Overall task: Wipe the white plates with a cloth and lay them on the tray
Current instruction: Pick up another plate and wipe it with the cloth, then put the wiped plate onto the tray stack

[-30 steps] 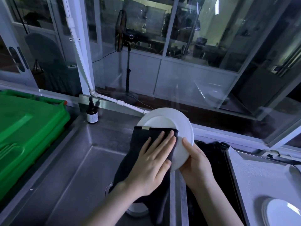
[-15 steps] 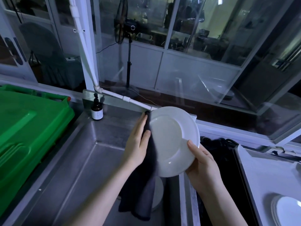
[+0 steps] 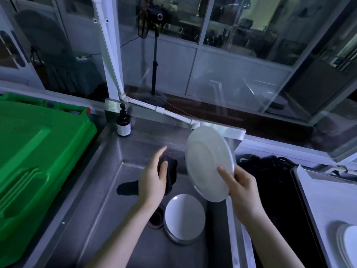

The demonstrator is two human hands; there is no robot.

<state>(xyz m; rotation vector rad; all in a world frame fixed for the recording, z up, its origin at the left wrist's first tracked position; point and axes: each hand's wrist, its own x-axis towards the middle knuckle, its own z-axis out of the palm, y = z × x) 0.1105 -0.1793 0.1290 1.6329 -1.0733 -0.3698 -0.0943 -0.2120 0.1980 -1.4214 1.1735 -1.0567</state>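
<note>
White and tipped almost on edge, the plate [image 3: 209, 163] is gripped at its lower rim by the right hand [image 3: 241, 182], thumb across the face and fingers behind. It hangs over the right side of the sink [image 3: 108, 209]. The left hand [image 3: 153, 180] is just beside the plate but apart from it. Its thumb pins a dark cloth [image 3: 171, 176] against nearly straight fingers, and the loose end trails behind the hand toward the sink floor.

Below the hands, a stack of plates [image 3: 184, 215] lies on the sink floor beside the drain [image 3: 156, 219], close to the right wall. Further right, past a black heap [image 3: 270, 182] that we cannot identify, the tray [image 3: 328, 200] sits on the counter at the right edge of the view. The finished plates [image 3: 350, 242] lie at its near right corner, cut off by the frame, so we cannot count them.

We judge the task to be midway. Something is already laid on the tray, one plate is in hand with the cloth off it, and the stack in the sink is still waiting. We cannot tell whether the held plate is fully wiped.

As for writing, a brown pump bottle [image 3: 123, 123] stands on the counter at the sink's back left corner. It has a pale label, but the print is too small for us to read. The green bin [image 3: 38, 151] on the left shows no lettering.
</note>
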